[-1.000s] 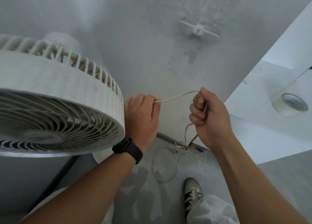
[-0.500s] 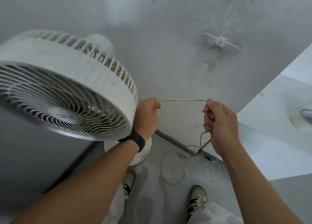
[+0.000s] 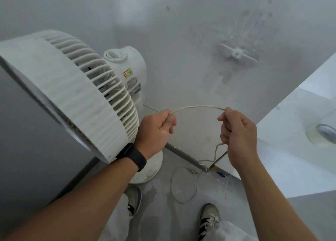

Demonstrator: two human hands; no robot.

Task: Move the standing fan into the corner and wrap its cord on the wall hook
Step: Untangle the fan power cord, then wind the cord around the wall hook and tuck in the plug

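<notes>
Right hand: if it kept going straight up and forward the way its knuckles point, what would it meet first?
Most likely the bare wall; the right hand, gripping the cord, sits below the wall hook, slightly to its right. Depth is unclear.

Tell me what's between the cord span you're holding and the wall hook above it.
Only bare, smudged wall. In the head view the cord arcs between the left hand and right hand, with the wall hook higher up, nothing in between.
</notes>
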